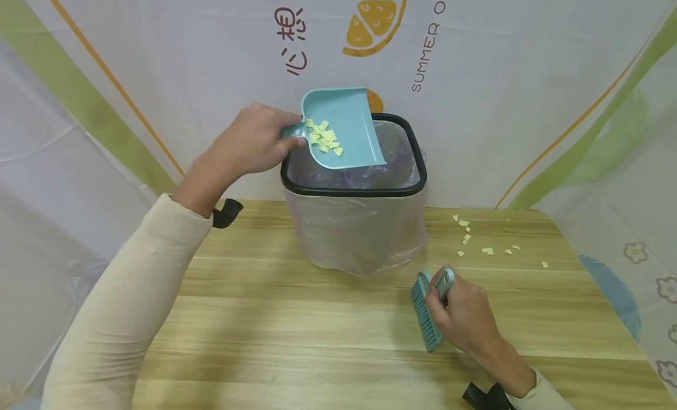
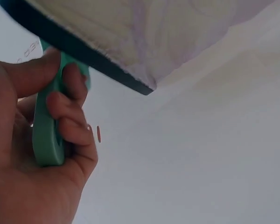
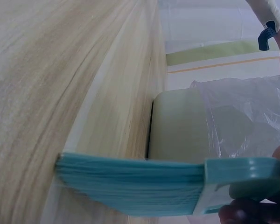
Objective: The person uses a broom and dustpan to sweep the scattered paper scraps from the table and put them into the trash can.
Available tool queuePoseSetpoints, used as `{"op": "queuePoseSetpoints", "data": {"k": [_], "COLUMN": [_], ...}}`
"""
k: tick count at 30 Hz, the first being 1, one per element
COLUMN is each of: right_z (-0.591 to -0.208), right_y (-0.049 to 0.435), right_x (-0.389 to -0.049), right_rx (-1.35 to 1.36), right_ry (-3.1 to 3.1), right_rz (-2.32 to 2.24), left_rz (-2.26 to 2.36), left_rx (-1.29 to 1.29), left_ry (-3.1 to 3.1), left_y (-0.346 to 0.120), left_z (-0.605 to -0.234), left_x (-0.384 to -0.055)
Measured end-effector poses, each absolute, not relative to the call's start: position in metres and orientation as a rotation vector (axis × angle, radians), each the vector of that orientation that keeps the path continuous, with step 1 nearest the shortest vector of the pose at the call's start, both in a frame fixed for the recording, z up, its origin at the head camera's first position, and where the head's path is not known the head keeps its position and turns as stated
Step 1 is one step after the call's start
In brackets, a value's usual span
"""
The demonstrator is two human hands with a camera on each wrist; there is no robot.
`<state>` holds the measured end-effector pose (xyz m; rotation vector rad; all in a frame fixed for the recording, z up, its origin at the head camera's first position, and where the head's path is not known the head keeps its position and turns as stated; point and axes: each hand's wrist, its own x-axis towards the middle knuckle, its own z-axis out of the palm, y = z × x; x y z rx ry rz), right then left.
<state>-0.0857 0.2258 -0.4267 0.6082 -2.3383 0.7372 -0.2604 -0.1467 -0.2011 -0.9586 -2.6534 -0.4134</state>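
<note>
My left hand (image 1: 259,138) grips the handle of a light blue dustpan (image 1: 344,125), held over the open top of a lined trash bin (image 1: 353,192). Small yellow paper scraps (image 1: 324,138) lie in the pan near its handle end. In the left wrist view, the fingers curl round the green-looking handle (image 2: 49,126), close beside the bin's dark rim. My right hand (image 1: 468,310) holds a small blue brush (image 1: 425,310) low over the table, right of the bin's front. Its bristles (image 3: 126,184) show in the right wrist view, their tips at the tabletop.
More paper scraps (image 1: 487,251) are scattered on the wooden table (image 1: 296,333) to the right of the bin. A clear plastic liner (image 1: 365,239) hangs over the bin's outside. A white printed curtain (image 1: 476,104) stands right behind the bin.
</note>
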Motion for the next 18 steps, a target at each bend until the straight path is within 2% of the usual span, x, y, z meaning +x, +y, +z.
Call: {"op": "queuePoseSetpoints", "data": {"k": [8,18], "right_z": [-0.427,-0.426], "right_y": [0.226,0.227], "right_x": [-0.086,-0.085], "right_rx": [0.612,0.606], "right_ry": [-2.342,-2.344], "right_rz": [0.725,0.729], "left_rz": [-0.289,-0.084], "left_rx": [-1.001,-1.211], "left_ry": [-2.508,-2.017], "left_y": [-0.141,-0.137], "left_z": [-0.21,-0.216], "left_x": [-0.26,-0.262]}}
